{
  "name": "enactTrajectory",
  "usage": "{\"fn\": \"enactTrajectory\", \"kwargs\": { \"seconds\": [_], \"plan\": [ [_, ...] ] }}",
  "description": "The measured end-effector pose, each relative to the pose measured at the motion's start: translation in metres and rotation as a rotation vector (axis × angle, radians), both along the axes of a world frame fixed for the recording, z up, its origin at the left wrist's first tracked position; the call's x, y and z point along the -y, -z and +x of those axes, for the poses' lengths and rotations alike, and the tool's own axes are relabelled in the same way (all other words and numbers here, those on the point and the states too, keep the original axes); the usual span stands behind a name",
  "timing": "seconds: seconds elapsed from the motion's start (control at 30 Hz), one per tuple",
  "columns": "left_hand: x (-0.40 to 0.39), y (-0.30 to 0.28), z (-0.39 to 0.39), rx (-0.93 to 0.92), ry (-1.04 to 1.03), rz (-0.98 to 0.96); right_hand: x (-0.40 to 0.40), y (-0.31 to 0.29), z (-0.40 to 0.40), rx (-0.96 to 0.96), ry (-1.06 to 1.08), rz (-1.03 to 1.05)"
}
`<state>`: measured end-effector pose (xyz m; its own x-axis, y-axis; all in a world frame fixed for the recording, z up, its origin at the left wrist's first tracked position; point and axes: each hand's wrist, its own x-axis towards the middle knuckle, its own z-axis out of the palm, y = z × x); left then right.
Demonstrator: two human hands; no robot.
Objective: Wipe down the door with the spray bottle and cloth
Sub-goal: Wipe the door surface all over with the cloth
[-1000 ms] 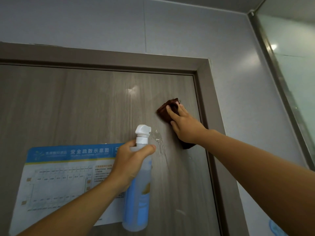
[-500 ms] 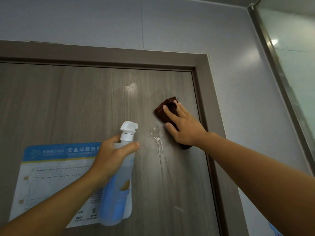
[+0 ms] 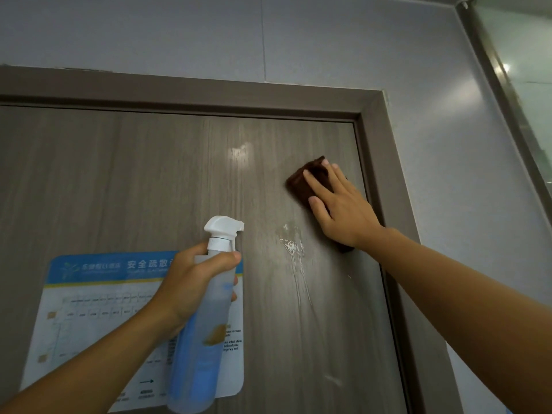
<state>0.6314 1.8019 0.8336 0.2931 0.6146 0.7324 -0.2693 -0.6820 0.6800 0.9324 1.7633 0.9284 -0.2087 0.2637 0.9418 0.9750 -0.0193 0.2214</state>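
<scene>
On the left of the door [image 3: 119,180] we see a blue-and-white sign [image 3: 89,297] stuck flat on the wood-grain panel, with a printed floor plan whose small text is too blurred for us to read. Just right of it, our left hand [image 3: 191,288] holds the spray bottle [image 3: 206,324], fingers [image 3: 230,258] curled round its neck just under the white trigger head, the nozzle pointing right. The bottle hangs tilted, its clear body overlapping the sign's right edge in our view.

Moving right, a patch of wet spray [image 3: 294,249] glistens on the door, thin trails running down from it. It lies between the bottle's nozzle and our other arm, apart from both.

Further right and higher, our right hand [image 3: 340,210] presses the brown cloth [image 3: 304,183] flat against the door, fingers straight and slightly spread on top of it. The cloth sits near the door's upper right corner, just beside the door frame [image 3: 379,174]; a dark bit of it seems to show below the wrist as well.

Beyond the frame comes pale wall [image 3: 448,144], then a glass panel [image 3: 525,70] at the far right.
</scene>
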Motion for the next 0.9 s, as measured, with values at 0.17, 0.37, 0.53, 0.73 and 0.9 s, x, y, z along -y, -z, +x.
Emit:
{"fn": "enactTrajectory", "kwargs": {
  "seconds": [0.17,0.37,0.53,0.73,0.9],
  "plan": [
    [-0.002,0.001,-0.001,-0.007,-0.004,0.027,-0.008,0.017,-0.010,0.105,-0.031,0.030],
    [0.001,0.002,0.001,-0.025,-0.008,0.047,0.003,0.047,0.012,0.499,-0.028,-0.121],
    [0.002,0.000,0.001,-0.025,-0.010,0.047,0.003,0.002,0.003,0.134,-0.009,-0.036],
    [0.000,0.001,0.001,-0.016,-0.028,0.054,-0.009,0.036,-0.021,0.224,-0.047,-0.024],
    [-0.003,0.002,0.002,-0.012,-0.029,0.065,0.004,0.046,0.008,0.512,-0.031,-0.118]
  ]
}}
